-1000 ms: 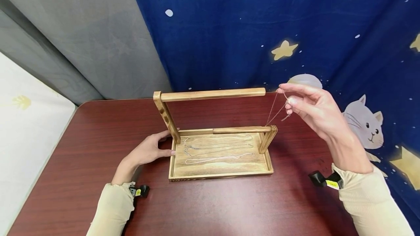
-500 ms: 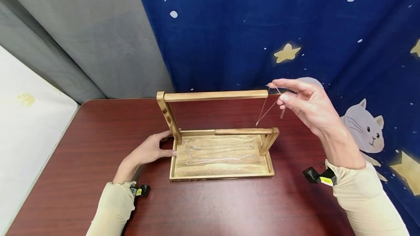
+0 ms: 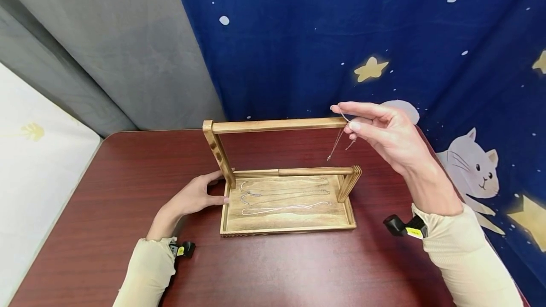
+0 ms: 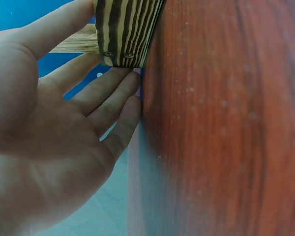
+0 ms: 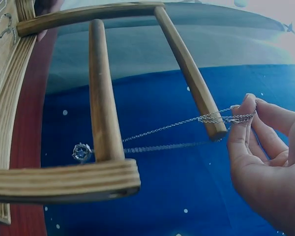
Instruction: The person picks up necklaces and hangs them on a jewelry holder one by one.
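Blue curtain [image 3: 294, 37] with painted stars hangs behind a dark red bench [image 3: 277, 269], a grey curtain [image 3: 106, 37] beside it at the left. On the bench stands a wooden tray [image 3: 287, 230] with an upper bar [image 3: 277, 125] and a lower bar [image 3: 315, 171] along its far side. One post [image 3: 222, 156] carries the upper bar at the left; its right end is free. Inside the tray lie a white chain [image 3: 273, 209], a beaded chain [image 3: 254, 195] and another thin one behind them.

The hands are well apart. The left hand [image 3: 194, 195] rests against the tray's left end, thumb on the near side of the post and fingers at the back corner, fairly straight; how hard it presses, I cannot tell. The right hand [image 3: 390, 136] pinches a necklace [image 5: 214, 119] at the upper bar's free end, the index finger stretched out with the strands over it. From there the necklace slopes down, and its pendant [image 5: 81, 152] dangles near the lower bar, above the bench.

The step in hand looks to be threading the loop over that free end. I cannot tell whether the bar already sits inside it. The next move probably calls for keeping thumb and finger spread, sliding the loop leftward along the bar, then letting go gently so the thin strands don't snag, while the left hand steadies the tray.
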### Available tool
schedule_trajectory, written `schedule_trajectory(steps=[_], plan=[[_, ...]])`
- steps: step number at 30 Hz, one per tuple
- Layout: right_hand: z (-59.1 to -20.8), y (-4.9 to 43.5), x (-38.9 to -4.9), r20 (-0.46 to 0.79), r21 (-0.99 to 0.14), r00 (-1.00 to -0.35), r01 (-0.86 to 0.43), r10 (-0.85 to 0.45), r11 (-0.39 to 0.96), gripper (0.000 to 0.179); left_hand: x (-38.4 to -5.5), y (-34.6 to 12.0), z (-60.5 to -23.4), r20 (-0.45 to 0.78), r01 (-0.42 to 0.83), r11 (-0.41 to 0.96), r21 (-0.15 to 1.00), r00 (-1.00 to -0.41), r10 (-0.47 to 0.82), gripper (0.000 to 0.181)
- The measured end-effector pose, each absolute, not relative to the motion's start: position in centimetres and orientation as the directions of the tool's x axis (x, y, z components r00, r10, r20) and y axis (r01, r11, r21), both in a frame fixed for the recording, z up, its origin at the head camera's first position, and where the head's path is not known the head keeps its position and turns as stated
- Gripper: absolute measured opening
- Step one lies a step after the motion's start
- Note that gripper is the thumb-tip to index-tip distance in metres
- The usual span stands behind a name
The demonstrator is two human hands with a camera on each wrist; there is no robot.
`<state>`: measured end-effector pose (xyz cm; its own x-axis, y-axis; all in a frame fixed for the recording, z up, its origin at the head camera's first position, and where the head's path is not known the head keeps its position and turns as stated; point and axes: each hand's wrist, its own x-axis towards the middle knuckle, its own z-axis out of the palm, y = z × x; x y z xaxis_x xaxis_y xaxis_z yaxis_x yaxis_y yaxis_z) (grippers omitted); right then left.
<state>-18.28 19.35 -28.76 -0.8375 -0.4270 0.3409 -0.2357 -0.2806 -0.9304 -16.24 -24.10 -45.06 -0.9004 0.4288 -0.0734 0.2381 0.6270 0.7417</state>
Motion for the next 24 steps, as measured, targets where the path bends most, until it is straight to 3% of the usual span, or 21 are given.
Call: schedule_trajectory(steps=[24], plan=[[-27.5,16.7,-18.6,0.312,-0.941,-0.83,-0.203,-0.462,-0.27,0.04,-16.1,-24.1,-44.9,-0.062,0.241,0.605,0.759,-0.898,0.435,0.075]])
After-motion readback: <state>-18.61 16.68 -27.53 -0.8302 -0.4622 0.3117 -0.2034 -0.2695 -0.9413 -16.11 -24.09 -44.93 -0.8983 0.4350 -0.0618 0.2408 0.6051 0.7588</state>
